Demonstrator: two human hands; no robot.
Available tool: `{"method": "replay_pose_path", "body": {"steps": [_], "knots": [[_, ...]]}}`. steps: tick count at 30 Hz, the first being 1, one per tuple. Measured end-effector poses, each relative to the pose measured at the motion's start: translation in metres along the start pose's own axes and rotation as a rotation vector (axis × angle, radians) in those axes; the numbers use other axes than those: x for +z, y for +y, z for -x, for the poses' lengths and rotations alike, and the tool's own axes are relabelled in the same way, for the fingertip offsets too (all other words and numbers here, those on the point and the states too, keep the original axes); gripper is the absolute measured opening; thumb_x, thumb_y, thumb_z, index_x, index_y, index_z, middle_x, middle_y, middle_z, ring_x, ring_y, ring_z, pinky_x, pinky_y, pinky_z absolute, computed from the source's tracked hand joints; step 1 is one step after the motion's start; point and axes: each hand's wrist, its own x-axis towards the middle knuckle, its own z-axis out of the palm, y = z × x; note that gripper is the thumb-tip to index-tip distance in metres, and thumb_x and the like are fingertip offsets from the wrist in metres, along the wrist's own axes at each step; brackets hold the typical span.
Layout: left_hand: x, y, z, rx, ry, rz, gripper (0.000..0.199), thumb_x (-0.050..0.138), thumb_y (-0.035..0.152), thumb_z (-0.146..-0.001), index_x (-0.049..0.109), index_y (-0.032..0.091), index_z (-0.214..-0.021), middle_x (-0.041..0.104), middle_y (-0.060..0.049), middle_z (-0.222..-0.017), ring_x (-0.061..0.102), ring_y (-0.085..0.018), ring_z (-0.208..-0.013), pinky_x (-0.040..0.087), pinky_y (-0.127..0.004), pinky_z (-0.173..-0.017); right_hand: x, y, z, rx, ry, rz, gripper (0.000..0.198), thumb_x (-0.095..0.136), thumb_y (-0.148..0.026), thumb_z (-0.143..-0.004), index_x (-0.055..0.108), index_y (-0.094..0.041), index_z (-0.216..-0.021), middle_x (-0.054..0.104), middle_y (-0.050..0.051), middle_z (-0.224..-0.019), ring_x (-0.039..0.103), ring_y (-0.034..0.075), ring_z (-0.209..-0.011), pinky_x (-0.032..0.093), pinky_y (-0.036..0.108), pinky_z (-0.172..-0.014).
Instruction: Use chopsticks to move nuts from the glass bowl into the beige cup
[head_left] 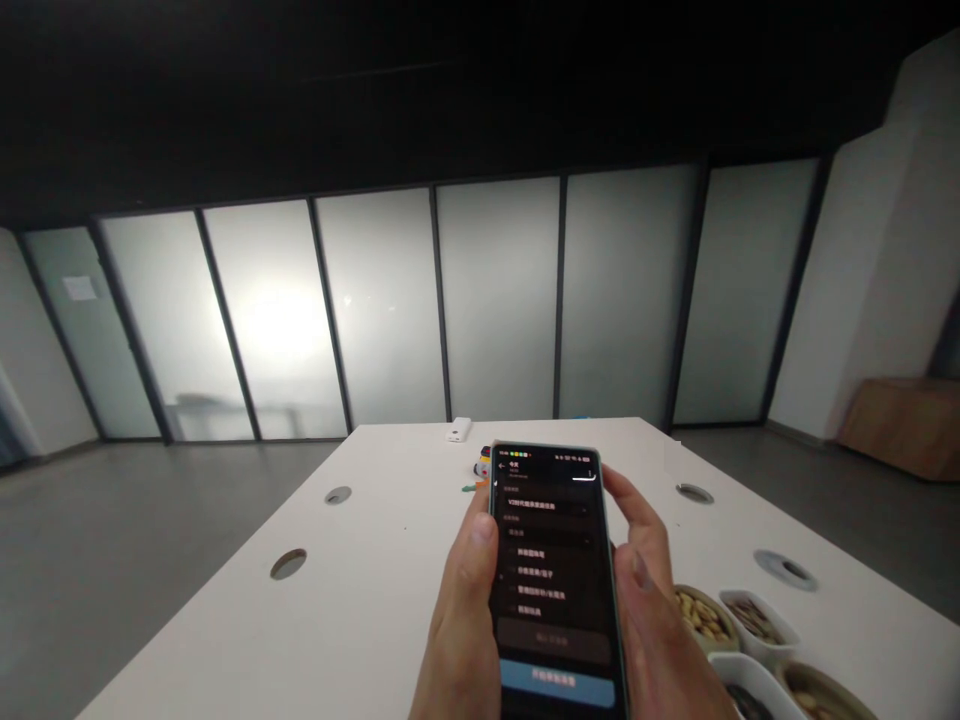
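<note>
A smartphone stands upright in front of me, its dark screen showing lines of text and a blue button near the bottom. My left hand grips its left edge, with the thumb along the side of the screen. Around the right edge closes my right hand, thumb at the side and a finger behind the phone. Partly hidden behind the phone, some small colourful items lie on the white table. Close to my right hand is a bowl of nuts or seeds.
More containers stand at the lower right: a white dish with brownish pieces, a white dish with dark contents and a round bowl. A small white device lies at the table's far end. Several round holes pierce the tabletop.
</note>
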Motion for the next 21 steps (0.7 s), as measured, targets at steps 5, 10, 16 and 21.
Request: {"method": "replay_pose_path", "body": {"steps": [5,10,16,21], "knots": [[-0.002,-0.001,0.002,0.007,0.025,0.011,0.068,0.071,0.069,-0.105,0.07,0.023,-0.155,0.081,-0.013,-0.14,0.073,-0.04,-0.135,0.058,-0.051,-0.118,0.013,-0.009,0.003,-0.013,0.009,-0.011,0.088,0.077,-0.069,-0.099,0.036,-0.053,-0.174,0.07,0.006,-0.161,0.074,0.041,-0.138,0.068,0.061,-0.103],[0.0,-0.003,0.003,-0.064,0.007,0.092,0.068,0.073,0.069,-0.104,0.071,0.021,-0.151,0.082,-0.014,-0.133,0.076,-0.039,-0.128,0.06,-0.05,-0.115,0.017,-0.012,0.003,-0.024,0.062,0.007,0.104,0.089,-0.057,-0.094,0.028,-0.049,-0.178,0.075,0.01,-0.154,0.08,0.04,-0.127,0.068,0.061,-0.103],[0.0,-0.016,0.006,-0.156,0.007,0.14,0.07,0.077,0.073,-0.1,0.074,0.019,-0.145,0.084,-0.013,-0.126,0.08,-0.037,-0.12,0.063,-0.049,-0.11,0.0,-0.008,0.017,0.057,0.118,0.052,0.107,0.091,-0.051,-0.092,0.031,-0.05,-0.179,0.074,0.007,-0.155,0.077,0.04,-0.133,0.065,0.062,-0.109],[0.004,-0.045,0.022,-0.212,0.04,-0.016,0.069,0.074,0.074,-0.101,0.074,0.022,-0.146,0.083,-0.013,-0.135,0.076,-0.037,-0.131,0.062,-0.049,-0.114,-0.03,-0.007,0.05,-0.002,0.274,0.177,0.099,0.094,-0.048,-0.084,0.049,-0.049,-0.173,0.057,0.0,-0.175,0.048,0.036,-0.165,0.047,0.056,-0.131]]}}
